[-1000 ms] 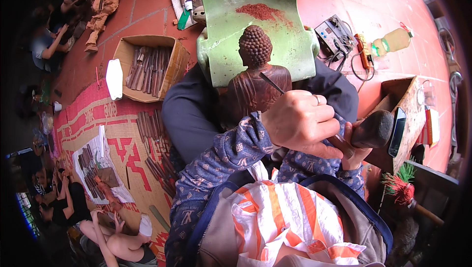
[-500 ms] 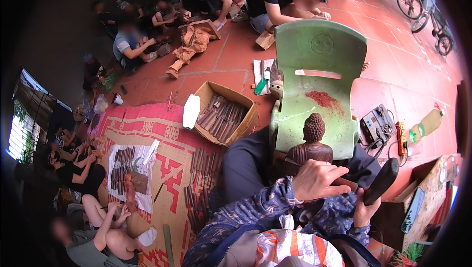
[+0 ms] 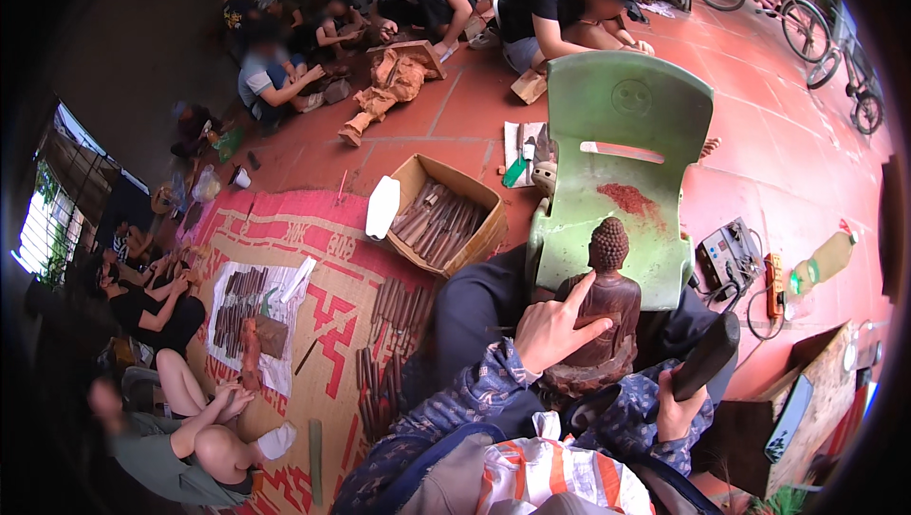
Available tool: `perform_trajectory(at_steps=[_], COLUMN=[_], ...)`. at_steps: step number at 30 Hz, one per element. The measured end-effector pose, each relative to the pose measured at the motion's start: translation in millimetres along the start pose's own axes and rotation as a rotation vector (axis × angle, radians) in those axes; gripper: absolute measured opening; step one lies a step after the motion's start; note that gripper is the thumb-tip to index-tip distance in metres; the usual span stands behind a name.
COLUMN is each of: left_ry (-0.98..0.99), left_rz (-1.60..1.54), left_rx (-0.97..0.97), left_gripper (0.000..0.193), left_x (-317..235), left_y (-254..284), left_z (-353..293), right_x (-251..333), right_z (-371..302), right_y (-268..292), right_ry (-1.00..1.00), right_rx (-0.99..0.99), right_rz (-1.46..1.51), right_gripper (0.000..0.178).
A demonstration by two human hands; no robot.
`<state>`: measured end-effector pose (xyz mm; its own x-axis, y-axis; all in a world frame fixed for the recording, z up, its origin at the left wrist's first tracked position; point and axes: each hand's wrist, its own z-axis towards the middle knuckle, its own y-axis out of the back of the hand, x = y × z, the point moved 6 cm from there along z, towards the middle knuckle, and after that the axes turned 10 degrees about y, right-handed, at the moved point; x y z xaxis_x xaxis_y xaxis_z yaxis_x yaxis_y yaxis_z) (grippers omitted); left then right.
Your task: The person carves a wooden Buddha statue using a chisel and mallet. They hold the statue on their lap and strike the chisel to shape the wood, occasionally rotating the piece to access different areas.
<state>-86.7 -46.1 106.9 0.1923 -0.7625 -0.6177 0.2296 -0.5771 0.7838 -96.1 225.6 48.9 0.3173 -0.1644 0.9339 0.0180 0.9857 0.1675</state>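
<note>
A dark brown carved Buddha statue (image 3: 609,311) with a knobbed head stands upright between my legs, in front of the green chair. My left hand (image 3: 555,333) is at the statue's left side, open, its index finger stretched up to the shoulder just below the head and its thumb reaching across the back. My right hand (image 3: 679,412) is low at the right, closed round a dark, rounded, club-like tool (image 3: 708,358) that tilts up to the right. Fingers hide part of the tool's lower end.
The green plastic chair (image 3: 622,116) carries reddish shavings. A cardboard box (image 3: 474,254) of chisels and rows of carving tools (image 3: 399,311) lie to the left. At right are a power box (image 3: 729,254), a power strip (image 3: 774,287) and a bottle (image 3: 824,259). Other people sit carving around.
My left hand has shifted left and up from across the statue's lower back, and its index finger now points to the shoulder. My right hand with the dark tool has moved slightly left and down.
</note>
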Motion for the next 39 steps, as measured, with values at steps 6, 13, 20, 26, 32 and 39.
perform_trajectory(at_steps=[6,13,20,26,32,39], left_ry=[-0.039,-0.068,-0.066,-0.444,-0.786,-0.929], left_rz=[0.059,0.059,0.076,-0.174,-0.294,-0.358], left_rx=[-0.024,-0.019,-0.028,0.065,0.111,0.103], left_gripper=[0.074,0.074,0.069,0.045,0.030,0.040], left_x=[-7.8,-13.0,-16.0,-43.9,-75.9,-97.2], left_y=[0.7,3.4,3.3,11.9,21.3,22.6], left_z=[-0.1,-3.2,-4.0,-19.3,-32.9,-43.2], right_x=[22.4,22.5,18.2,13.4,20.2,16.7], right_z=[-4.9,-6.4,-6.3,-13.5,-7.3,-16.6], right_y=[-16.8,-28.2,-31.7,-22.5,-19.7,-12.3], right_ry=[0.058,0.034,-0.003,-0.020,0.231,0.384], right_rx=[0.042,0.142,0.199,0.261,0.651,0.418], right_rz=[-0.004,-0.021,-0.014,0.127,0.299,0.119], right_gripper=[0.018,0.020,0.027,0.035,0.029,0.026])
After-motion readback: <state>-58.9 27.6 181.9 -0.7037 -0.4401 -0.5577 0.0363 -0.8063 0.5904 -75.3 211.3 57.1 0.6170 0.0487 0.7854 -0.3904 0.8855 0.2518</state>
